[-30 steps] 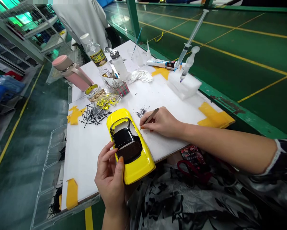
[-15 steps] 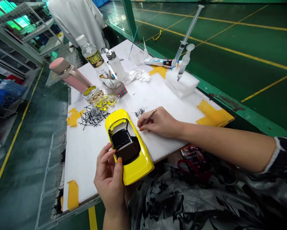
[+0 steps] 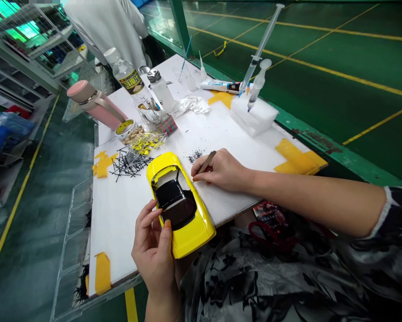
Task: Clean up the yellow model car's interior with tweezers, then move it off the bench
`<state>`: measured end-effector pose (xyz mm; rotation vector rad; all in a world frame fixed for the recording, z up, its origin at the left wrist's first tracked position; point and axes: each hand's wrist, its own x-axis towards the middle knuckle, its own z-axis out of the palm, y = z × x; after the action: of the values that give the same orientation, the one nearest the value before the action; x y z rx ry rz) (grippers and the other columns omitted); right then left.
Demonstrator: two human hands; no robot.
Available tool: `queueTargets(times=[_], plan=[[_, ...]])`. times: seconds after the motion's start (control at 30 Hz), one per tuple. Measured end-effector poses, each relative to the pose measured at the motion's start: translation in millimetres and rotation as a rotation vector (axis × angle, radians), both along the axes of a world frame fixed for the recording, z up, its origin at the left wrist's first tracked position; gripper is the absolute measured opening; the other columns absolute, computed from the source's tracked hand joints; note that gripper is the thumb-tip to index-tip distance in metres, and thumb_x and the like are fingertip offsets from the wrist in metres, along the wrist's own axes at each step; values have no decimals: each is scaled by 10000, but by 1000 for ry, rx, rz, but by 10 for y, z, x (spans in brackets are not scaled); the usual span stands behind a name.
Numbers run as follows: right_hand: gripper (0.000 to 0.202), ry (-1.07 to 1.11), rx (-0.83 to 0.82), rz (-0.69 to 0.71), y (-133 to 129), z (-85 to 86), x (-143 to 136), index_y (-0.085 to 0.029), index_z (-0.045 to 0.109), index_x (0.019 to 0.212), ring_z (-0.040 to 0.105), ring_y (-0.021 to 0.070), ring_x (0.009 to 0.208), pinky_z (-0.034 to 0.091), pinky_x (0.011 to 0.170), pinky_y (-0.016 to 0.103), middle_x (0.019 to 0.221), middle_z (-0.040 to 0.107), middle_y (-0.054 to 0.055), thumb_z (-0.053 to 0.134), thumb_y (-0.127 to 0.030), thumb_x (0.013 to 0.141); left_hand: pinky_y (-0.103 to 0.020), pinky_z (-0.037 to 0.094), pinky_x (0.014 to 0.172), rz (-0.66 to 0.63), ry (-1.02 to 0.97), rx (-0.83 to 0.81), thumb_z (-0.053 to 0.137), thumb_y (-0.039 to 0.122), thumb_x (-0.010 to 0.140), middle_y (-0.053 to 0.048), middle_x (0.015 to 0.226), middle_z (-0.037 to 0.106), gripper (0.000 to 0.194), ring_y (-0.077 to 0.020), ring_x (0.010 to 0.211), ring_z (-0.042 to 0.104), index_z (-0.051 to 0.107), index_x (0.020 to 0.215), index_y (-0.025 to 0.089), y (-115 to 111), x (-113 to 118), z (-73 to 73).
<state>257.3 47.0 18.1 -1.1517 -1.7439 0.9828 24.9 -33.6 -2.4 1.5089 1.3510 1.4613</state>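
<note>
A yellow toy car body [image 3: 201, 223] with black window parts lies tilted at the table's near edge. My left hand [image 3: 155, 248] grips its left side, thumb on top and fingers along the edge. Right of the car, my right hand [image 3: 224, 172] pinches metal tweezers [image 3: 207, 162], whose tip is low by the tabletop, hidden at the fingertips. Tiny black pieces [image 3: 196, 155] lie scattered on the white table [image 3: 116, 223] just beyond that hand. Thin black sticks [image 3: 129, 164] are piled beyond the car to the left, beside a bag of yellow parts [image 3: 147, 143].
At the back left stand a pink flask [image 3: 95, 105], a labelled bottle [image 3: 129, 76] and a pump bottle [image 3: 160, 91]. Syringes [image 3: 259, 49] stand in a white foam block [image 3: 252, 117] at the right. A person in white [image 3: 103, 27] is beyond the table.
The tweezers have turned in my right hand and now show their broad side. My left hand and the car have barely moved.
</note>
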Motion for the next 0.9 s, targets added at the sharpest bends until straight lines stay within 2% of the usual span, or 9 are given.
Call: queueTargets(times=[0.27, 0.5, 0.67, 0.9], plan=[[93, 102, -34, 9, 1, -24, 4, -102, 731, 851, 606, 75, 558, 502, 573, 217, 748, 729, 31, 692, -172, 802, -400, 454, 1109, 1, 16, 3, 713, 227, 848, -83, 1347, 602, 220, -251, 1299, 556, 671, 1064, 213, 4, -8, -11], [108, 257, -101, -87, -31, 58, 107, -101, 729, 819, 633, 109, 591, 539, 500, 203, 718, 712, 40, 699, -185, 758, -405, 453, 1113, -26, 10, 1, 696, 227, 863, -82, 1352, 590, 218, -250, 1310, 545, 670, 1080, 220, 9, -4, -3], [93, 130, -30, -208, -188, 131, 218, -113, 743, 786, 622, 103, 533, 506, 501, 213, 702, 714, 35, 702, -195, 773, -405, 440, 1127, -44, -5, 10, 683, 228, 876, -87, 1351, 582, 209, -241, 1319, 535, 670, 1084, 219, 9, -9, -5], [91, -8, -38, -260, -343, -6, 280, -146, 755, 755, 634, 111, 548, 493, 547, 239, 804, 763, 36, 701, -212, 786, -395, 436, 1128, -60, 0, 0, 674, 242, 885, -90, 1363, 571, 203, -240, 1330, 524, 664, 1088, 223, 12, -25, -11]])
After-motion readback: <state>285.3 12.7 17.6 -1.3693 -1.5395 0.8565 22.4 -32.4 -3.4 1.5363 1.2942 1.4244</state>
